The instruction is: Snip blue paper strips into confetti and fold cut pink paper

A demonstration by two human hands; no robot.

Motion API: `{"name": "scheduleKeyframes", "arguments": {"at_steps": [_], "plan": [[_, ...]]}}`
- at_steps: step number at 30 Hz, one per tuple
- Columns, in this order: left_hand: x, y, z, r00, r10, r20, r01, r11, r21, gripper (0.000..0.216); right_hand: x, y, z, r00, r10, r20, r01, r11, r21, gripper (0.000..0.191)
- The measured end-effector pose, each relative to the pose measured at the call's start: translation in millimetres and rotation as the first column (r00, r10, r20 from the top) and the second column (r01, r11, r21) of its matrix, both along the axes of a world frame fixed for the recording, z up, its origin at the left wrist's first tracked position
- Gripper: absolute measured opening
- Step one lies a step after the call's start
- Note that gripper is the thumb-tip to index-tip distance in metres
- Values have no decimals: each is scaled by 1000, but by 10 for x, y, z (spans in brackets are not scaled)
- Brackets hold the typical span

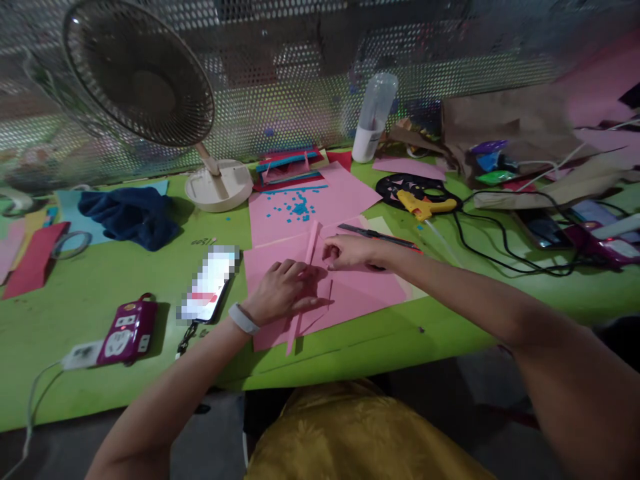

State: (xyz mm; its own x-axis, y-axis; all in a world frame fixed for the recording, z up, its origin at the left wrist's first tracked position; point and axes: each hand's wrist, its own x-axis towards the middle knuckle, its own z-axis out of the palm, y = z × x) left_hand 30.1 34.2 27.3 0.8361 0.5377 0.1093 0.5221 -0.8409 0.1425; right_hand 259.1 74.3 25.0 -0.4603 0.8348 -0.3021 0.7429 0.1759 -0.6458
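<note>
My left hand (283, 290) lies over a long, narrow folded strip of pink paper (314, 240), fingers stretched forward and thumb out to the side. The strip runs beneath it and sticks out past the front edge of a pink paper sheet (370, 293). To the right of the strip, my right hand (350, 252) rests low over the same sheet with its fingers curled in. Whatever its fingertips may hold is too small to make out. Just behind that hand is a black utility knife (363, 231), partly hidden by the forearm.
Behind lies another pink sheet (340, 190) with small blue paper bits (300, 205). A yellow glue gun (425, 205) sits on a black palette-shaped piece (390, 187) at right. Leftward are a phone (213, 283), a purple power bank-like device (127, 327), a fan (217, 187) and dark blue cloth (135, 213).
</note>
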Motion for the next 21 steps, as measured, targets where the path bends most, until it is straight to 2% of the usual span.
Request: {"name": "scheduleKeyframes", "arguments": {"at_steps": [6, 11, 14, 16, 18, 19, 20, 21], "plan": [[2, -7, 17, 1000, 2, -10, -3, 1000, -20, 64, 67, 49, 15, 998, 52, -26, -53, 998, -35, 30], [-2, -34, 13, 999, -7, -34, 7, 1000, 8, 65, 71, 31, 57, 998, 60, -34, -61, 997, -38, 13], [-9, -23, 41, 999, 7, -35, -8, 1000, -24, 61, 54, 10, 64, 999, 45, -14, -45, 999, 2, 13], [-8, 18, 87, 999, 34, 8, -33, 996, -82, 52, 43, 6, 56, 999, 39, -4, -39, 999, 18, 13], [11, 91, 148, 985, 145, 94, -127, 976, -175, 44, 33, 12, 40, 999, 34, 6, -34, 999, 24, 14], [30, 138, 177, 958, 255, 133, -219, 946, -237, 42, 28, 18, 29, 999, 30, 11, -30, 999, 26, 15], [57, 187, 201, 913, 384, 136, -329, 893, -308, 43, 24, 25, 18, 1000, 27, 16, -28, 999, 28, 15], [91, 237, 216, 876, 476, 75, -410, 819, -402, 45, 21, 32, 6, 999, 26, 19, -27, 999, 29, 16]]}}
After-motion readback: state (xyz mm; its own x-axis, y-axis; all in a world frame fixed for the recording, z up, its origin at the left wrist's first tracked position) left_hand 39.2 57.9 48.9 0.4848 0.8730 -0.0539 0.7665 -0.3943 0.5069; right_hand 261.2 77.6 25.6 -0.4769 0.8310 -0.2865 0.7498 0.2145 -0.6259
